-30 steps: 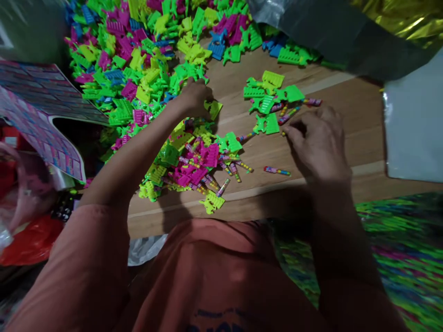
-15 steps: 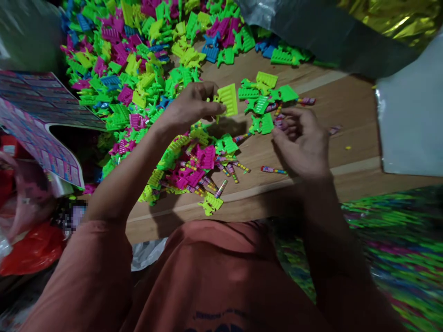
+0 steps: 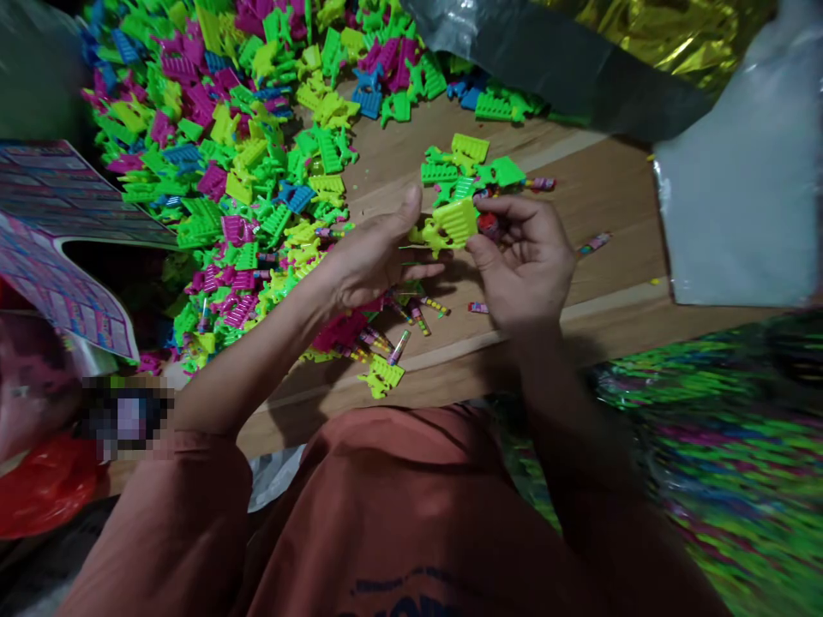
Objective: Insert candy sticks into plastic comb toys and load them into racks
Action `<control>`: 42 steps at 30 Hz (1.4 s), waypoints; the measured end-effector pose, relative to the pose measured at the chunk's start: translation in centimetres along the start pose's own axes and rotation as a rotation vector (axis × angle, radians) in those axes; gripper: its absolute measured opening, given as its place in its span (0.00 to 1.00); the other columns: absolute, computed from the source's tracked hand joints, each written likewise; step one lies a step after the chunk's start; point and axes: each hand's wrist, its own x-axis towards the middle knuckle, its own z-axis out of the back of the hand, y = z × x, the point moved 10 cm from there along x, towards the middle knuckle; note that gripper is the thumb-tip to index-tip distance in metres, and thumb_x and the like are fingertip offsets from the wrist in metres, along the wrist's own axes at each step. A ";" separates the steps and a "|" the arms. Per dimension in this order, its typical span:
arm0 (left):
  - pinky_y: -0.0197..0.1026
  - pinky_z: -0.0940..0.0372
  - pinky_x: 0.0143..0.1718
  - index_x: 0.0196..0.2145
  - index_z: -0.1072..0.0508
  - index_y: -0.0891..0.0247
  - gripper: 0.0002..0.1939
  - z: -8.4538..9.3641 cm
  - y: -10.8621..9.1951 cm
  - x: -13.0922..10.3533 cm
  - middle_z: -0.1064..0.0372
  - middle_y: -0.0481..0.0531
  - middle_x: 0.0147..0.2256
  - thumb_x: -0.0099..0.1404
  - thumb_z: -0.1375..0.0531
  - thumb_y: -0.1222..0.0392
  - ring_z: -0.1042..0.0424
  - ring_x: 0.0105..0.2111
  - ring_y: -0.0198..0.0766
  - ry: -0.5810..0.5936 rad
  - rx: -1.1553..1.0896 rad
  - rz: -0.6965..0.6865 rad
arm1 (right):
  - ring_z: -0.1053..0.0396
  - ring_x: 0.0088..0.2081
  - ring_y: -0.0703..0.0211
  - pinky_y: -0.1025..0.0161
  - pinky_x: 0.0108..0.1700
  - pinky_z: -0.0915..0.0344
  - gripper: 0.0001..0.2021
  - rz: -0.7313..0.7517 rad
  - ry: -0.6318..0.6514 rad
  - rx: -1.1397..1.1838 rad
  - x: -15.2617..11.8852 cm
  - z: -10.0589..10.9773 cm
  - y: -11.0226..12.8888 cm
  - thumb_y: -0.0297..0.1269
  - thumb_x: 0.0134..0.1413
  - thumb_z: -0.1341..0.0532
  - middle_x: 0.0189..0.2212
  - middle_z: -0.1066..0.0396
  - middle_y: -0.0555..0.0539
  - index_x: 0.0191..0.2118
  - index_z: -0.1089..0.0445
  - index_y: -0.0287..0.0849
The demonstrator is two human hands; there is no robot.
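Between my hands is a yellow plastic toy (image 3: 455, 224) with a ridged panel and a cut-out figure at one end. My right hand (image 3: 531, 261) pinches its panel edge between thumb and forefinger. A red-ended candy tube (image 3: 489, 224) also sits against those right fingers. My left hand (image 3: 376, 253) is open at the figure end, thumb raised and fingers stretched beneath the toy; whether it touches the toy I cannot tell. Just beyond the right hand lies a small group of green and yellow toys (image 3: 507, 171). Several candy tubes (image 3: 419, 319) lie below my left fingers.
A big heap of green, pink, yellow and blue toys (image 3: 219, 111) covers the left of the wooden table (image 3: 610, 197). A printed card box (image 3: 83, 248) stands far left. White plastic packaging (image 3: 739, 206) lies right, gold foil (image 3: 662, 43) behind. Filled bags (image 3: 726, 480) are lower right.
The yellow toy has gone from my left hand's grip to my right hand's fingers. My left hand has opened, and the two hands are closer together. The view has shifted slightly.
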 end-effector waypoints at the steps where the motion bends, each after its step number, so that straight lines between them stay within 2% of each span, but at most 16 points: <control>1: 0.53 0.19 0.60 0.50 0.17 0.64 0.28 -0.1 0.4 -0.1 0.15 0.63 0.50 0.83 0.39 0.33 0.14 0.53 0.52 0.007 -0.002 0.047 | 0.18 0.55 0.48 0.43 0.61 0.16 0.15 0.028 -0.023 -0.020 -0.1 0.3 0.5 0.49 0.79 0.35 0.55 0.20 0.48 0.65 0.25 0.60; 3: 0.53 0.18 0.58 0.49 0.17 0.65 0.29 -0.3 1.1 -0.2 0.15 0.63 0.45 0.82 0.38 0.33 0.13 0.51 0.53 0.053 0.013 0.128 | 0.17 0.53 0.48 0.42 0.59 0.16 0.14 0.101 -0.043 -0.060 -0.1 0.8 1.9 0.45 0.80 0.36 0.52 0.19 0.49 0.64 0.24 0.59; 4: 0.52 0.18 0.57 0.49 0.17 0.65 0.24 -0.4 1.3 -0.2 0.15 0.62 0.43 0.81 0.34 0.37 0.13 0.50 0.52 0.082 0.016 0.143 | 0.17 0.52 0.48 0.41 0.58 0.16 0.13 0.131 -0.028 -0.084 0.0 0.8 2.7 0.42 0.80 0.37 0.52 0.18 0.49 0.63 0.22 0.59; 6: 0.48 0.18 0.56 0.47 0.18 0.64 0.13 -0.2 1.3 0.0 0.15 0.57 0.42 0.74 0.25 0.53 0.12 0.48 0.47 0.115 -0.001 0.110 | 0.18 0.55 0.47 0.40 0.60 0.17 0.14 0.129 0.048 -0.150 0.2 0.7 3.5 0.39 0.79 0.37 0.54 0.18 0.48 0.62 0.20 0.61; 7: 0.45 0.18 0.54 0.47 0.18 0.64 0.13 0.1 1.1 0.1 0.15 0.54 0.42 0.69 0.22 0.62 0.12 0.46 0.44 0.108 -0.022 0.065 | 0.19 0.57 0.45 0.39 0.62 0.18 0.15 0.095 0.089 -0.187 0.2 0.6 3.6 0.38 0.78 0.37 0.56 0.18 0.47 0.62 0.19 0.61; 8: 0.42 0.18 0.53 0.48 0.19 0.63 0.18 0.5 0.9 0.3 0.15 0.51 0.41 0.64 0.21 0.68 0.13 0.44 0.41 0.088 -0.044 0.012 | 0.21 0.60 0.43 0.37 0.64 0.19 0.16 0.043 0.129 -0.225 0.3 0.5 3.3 0.39 0.78 0.37 0.57 0.19 0.46 0.62 0.19 0.61; 11: 0.41 0.18 0.51 0.52 0.20 0.62 0.28 1.4 0.3 0.6 0.17 0.47 0.38 0.56 0.21 0.75 0.13 0.41 0.39 0.005 -0.082 -0.126 | 0.24 0.65 0.37 0.33 0.68 0.22 0.19 -0.086 0.201 -0.287 0.0 0.3 2.5 0.44 0.78 0.39 0.57 0.22 0.42 0.66 0.19 0.58; 15: 0.42 0.19 0.51 0.51 0.20 0.64 0.23 1.1 0.1 0.1 0.16 0.51 0.41 0.59 0.26 0.73 0.13 0.43 0.41 -0.043 -0.047 -0.164 | 0.24 0.65 0.36 0.33 0.68 0.23 0.22 -0.165 0.214 -0.282 -0.7 0.2 1.9 0.47 0.80 0.42 0.56 0.23 0.41 0.70 0.22 0.58; 17: 0.44 0.19 0.49 0.52 0.21 0.64 0.22 0.7 0.1 -0.3 0.16 0.53 0.42 0.61 0.26 0.71 0.13 0.43 0.43 -0.049 -0.016 -0.160 | 0.22 0.61 0.38 0.35 0.66 0.21 0.21 -0.193 0.202 -0.219 -0.9 0.1 1.7 0.48 0.79 0.41 0.55 0.21 0.41 0.70 0.23 0.57; 20: 0.46 0.18 0.49 0.53 0.22 0.63 0.22 0.3 0.1 -0.8 0.16 0.52 0.42 0.62 0.25 0.68 0.13 0.43 0.45 -0.042 0.004 -0.164 | 0.18 0.51 0.45 0.40 0.59 0.17 0.16 -0.249 0.185 -0.053 -1.2 0.0 1.3 0.47 0.77 0.37 0.54 0.18 0.45 0.64 0.22 0.57; 24: 0.42 0.19 0.46 0.46 0.25 0.61 0.21 -0.1 0.3 -0.9 0.16 0.49 0.39 0.61 0.21 0.66 0.14 0.38 0.40 -0.008 -0.010 -0.181 | 0.17 0.42 0.49 0.46 0.49 0.15 0.10 -0.270 0.183 0.020 -1.4 -0.1 1.1 0.46 0.76 0.36 0.49 0.16 0.48 0.55 0.18 0.55; 28: 0.40 0.20 0.44 0.43 0.26 0.60 0.20 -0.1 0.4 -0.9 0.16 0.48 0.38 0.61 0.20 0.64 0.15 0.37 0.38 -0.013 -0.029 -0.191 | 0.16 0.43 0.49 0.45 0.50 0.15 0.11 -0.249 0.187 -0.023 -1.2 0.1 1.3 0.46 0.76 0.36 0.48 0.15 0.48 0.54 0.16 0.55; 33: 0.41 0.20 0.44 0.40 0.25 0.61 0.20 -0.5 0.2 -1.1 0.17 0.48 0.37 0.60 0.18 0.62 0.15 0.36 0.38 0.031 -0.021 -0.176 | 0.16 0.52 0.41 0.35 0.58 0.17 0.10 -0.226 0.218 -0.021 -1.2 0.0 1.5 0.43 0.75 0.35 0.49 0.15 0.46 0.53 0.15 0.60; 36: 0.42 0.20 0.45 0.40 0.23 0.61 0.21 -0.8 0.6 -1.2 0.18 0.50 0.35 0.58 0.17 0.58 0.15 0.38 0.41 0.061 0.018 -0.136 | 0.16 0.51 0.42 0.37 0.57 0.16 0.07 -0.281 0.220 -0.019 -1.3 -0.1 0.8 0.44 0.73 0.32 0.48 0.15 0.47 0.51 0.16 0.60; 39: 0.43 0.22 0.43 0.40 0.24 0.60 0.25 -0.1 0.6 -1.4 0.21 0.49 0.33 0.57 0.15 0.52 0.17 0.38 0.42 -0.005 0.114 -0.189 | 0.17 0.47 0.46 0.42 0.55 0.17 0.05 -0.218 0.176 -0.004 -1.1 -0.1 1.4 0.41 0.71 0.31 0.44 0.15 0.48 0.48 0.17 0.56; 42: 0.41 0.27 0.39 0.40 0.25 0.57 0.27 1.1 -0.5 -2.2 0.27 0.46 0.32 0.58 0.15 0.45 0.20 0.39 0.43 -0.168 0.309 -0.349 | 0.17 0.49 0.47 0.44 0.56 0.18 0.08 -0.092 0.177 -0.096 -1.0 -0.8 2.9 0.36 0.74 0.36 0.43 0.16 0.47 0.46 0.17 0.53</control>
